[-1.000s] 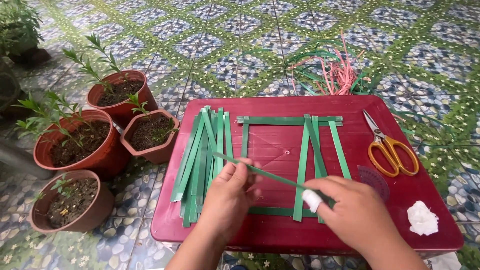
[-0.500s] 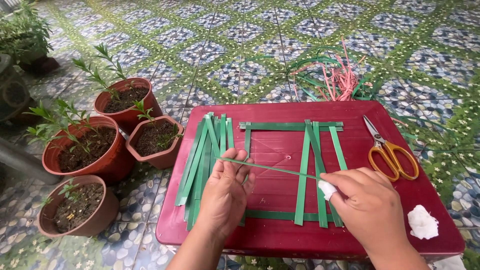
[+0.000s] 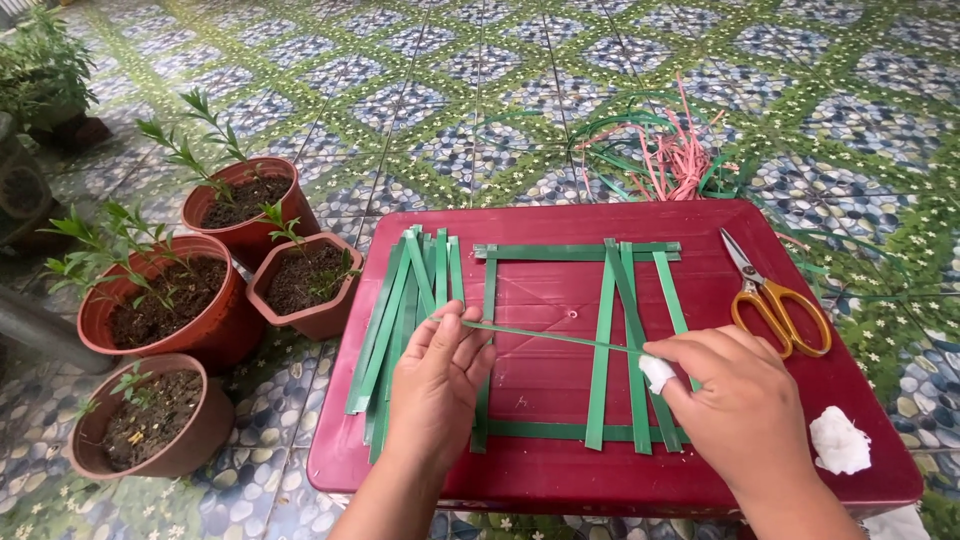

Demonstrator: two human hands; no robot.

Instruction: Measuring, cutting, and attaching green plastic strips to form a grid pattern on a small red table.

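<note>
Head view. A thin green strip (image 3: 550, 336) was held taut between both hands above the red counter (image 3: 560, 475), its long axis running left to right with a slight downward slope toward the right. Left hand (image 3: 437, 380) pinched the strip's left end, fingers (image 3: 455, 330) pressed together on it. Right hand (image 3: 740, 405) pinched a small white wad (image 3: 657, 372) closed around the strip at its right end. Both hands touched the strip; neither was nearer. Beneath lay a partly laid frame of green strips (image 3: 600, 340); a loose bundle of strips (image 3: 405, 310) lay left, just beside the left hand. Orange-handled scissors (image 3: 775, 300) lay well apart, right.
</note>
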